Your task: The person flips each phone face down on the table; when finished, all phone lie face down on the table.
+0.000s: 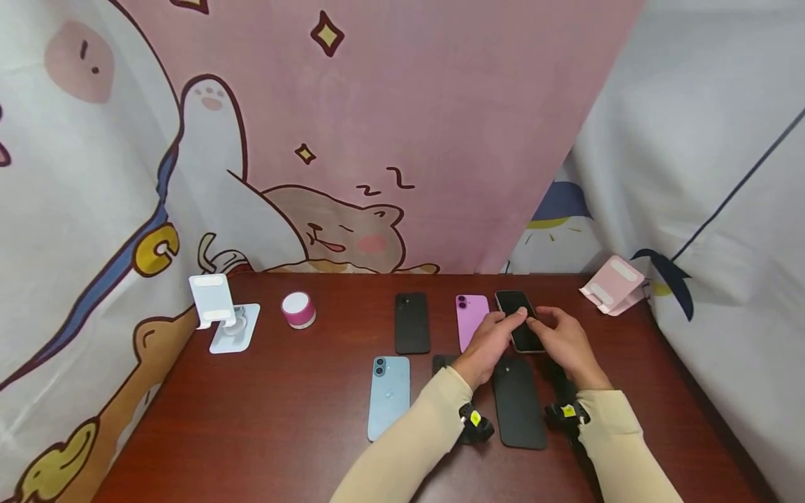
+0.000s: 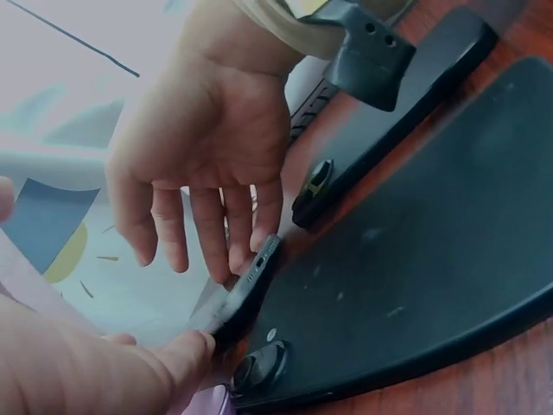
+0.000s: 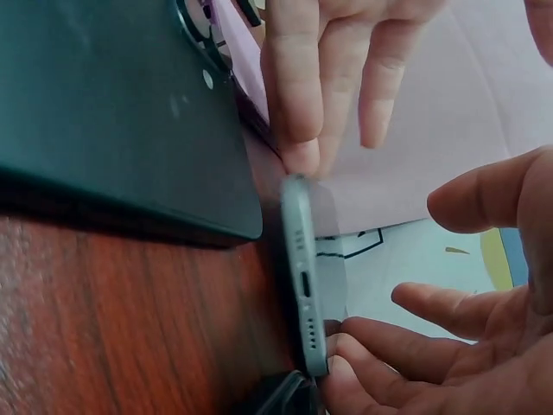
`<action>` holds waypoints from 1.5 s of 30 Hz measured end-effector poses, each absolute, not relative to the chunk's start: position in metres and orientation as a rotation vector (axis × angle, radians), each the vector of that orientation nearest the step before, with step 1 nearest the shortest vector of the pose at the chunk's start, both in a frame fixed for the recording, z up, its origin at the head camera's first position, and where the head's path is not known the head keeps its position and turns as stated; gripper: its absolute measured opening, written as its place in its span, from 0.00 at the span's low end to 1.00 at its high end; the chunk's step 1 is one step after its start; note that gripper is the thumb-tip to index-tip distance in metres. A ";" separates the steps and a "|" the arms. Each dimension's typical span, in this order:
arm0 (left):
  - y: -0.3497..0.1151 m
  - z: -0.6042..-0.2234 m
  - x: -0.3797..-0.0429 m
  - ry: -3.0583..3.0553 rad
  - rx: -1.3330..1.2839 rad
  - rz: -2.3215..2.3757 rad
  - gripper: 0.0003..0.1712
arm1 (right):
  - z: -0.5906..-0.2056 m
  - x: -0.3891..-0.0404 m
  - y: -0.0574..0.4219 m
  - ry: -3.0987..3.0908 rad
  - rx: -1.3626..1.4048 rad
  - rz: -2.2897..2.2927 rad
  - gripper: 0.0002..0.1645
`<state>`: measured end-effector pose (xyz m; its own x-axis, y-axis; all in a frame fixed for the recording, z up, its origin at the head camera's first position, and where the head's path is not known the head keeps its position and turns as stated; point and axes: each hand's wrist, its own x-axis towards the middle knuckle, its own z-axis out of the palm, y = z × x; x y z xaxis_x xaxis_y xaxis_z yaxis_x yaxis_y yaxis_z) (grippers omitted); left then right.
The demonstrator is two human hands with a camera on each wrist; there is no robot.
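A phone with a dark screen [image 1: 527, 338] lies face up at the back right of the table. Its pale bottom edge [image 3: 304, 281] shows in the right wrist view. My left hand [image 1: 488, 346] touches its left side with nearly straight fingertips. At its lower right corner rest the fingers of my right hand [image 1: 568, 342]. Both thumbs stay raised over the screen, apart from it. Just left stands a lilac phone [image 1: 469, 320], partly behind my left hand. Nearer me lies a black phone [image 1: 520, 412], back up; another dark phone [image 1: 443, 361] is mostly hidden by my left hand.
A black phone [image 1: 411, 325] and a light blue phone [image 1: 388, 399] lie further left. Beyond them are a pink-and-white round jar [image 1: 298, 310] and a white phone stand [image 1: 214, 300]. A pink stand [image 1: 615, 285] is at the back right. A dark item [image 2: 406, 108] lies beneath my right wrist.
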<state>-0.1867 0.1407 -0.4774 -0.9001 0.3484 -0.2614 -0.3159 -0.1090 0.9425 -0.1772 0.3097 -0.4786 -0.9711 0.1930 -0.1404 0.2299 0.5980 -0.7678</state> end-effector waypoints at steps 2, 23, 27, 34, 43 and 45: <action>0.140 -0.477 -0.188 1.693 0.034 2.100 0.40 | -0.479 -0.177 0.310 2.754 0.381 -1.355 0.39; 0.136 -0.490 -0.199 1.516 0.086 2.167 0.27 | -0.480 -0.174 0.296 2.689 0.313 -1.527 0.34; 0.137 -0.493 -0.200 1.491 0.098 2.172 0.26 | -0.479 -0.174 0.293 2.666 0.302 -1.565 0.36; 0.139 -0.493 -0.200 1.483 0.133 2.130 0.24 | -0.478 -0.175 0.292 2.593 0.287 -1.645 0.37; 0.145 -0.493 -0.196 1.601 0.205 2.001 0.25 | -0.478 -0.175 0.298 2.612 0.296 -1.626 0.35; 0.146 -0.492 -0.195 1.618 0.217 1.989 0.25 | -0.479 -0.175 0.299 2.626 0.298 -1.623 0.34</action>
<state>-0.1953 0.1462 -0.4921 -0.8297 0.5138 -0.2180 -0.3182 -0.1144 0.9411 -0.1755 0.2987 -0.4787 -0.9808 0.1416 -0.1341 0.1832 0.4339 -0.8821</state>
